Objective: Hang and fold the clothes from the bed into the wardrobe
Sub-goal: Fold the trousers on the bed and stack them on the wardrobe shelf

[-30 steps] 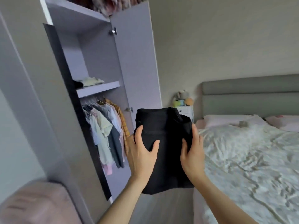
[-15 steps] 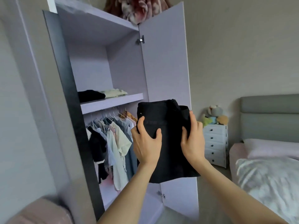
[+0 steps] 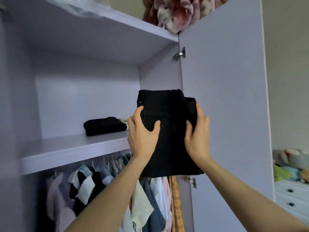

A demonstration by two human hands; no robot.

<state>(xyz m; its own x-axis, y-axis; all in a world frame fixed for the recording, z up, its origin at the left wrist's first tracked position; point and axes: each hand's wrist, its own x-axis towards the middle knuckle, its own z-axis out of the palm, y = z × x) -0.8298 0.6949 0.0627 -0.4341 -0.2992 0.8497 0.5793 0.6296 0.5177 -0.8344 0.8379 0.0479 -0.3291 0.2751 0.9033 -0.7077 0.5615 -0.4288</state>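
Folded black garment (image 3: 168,131) held up in front of open wardrobe (image 3: 87,91), level with middle shelf (image 3: 66,148), not yet on it. Left hand (image 3: 142,134) gripping left edge, thumb on front. Right hand (image 3: 198,136) gripping right edge, thumb on front. Black folded stack (image 3: 104,125) on shelf already. Hanging clothes (image 3: 103,185) on rail below. Door (image 3: 222,97) open at right.
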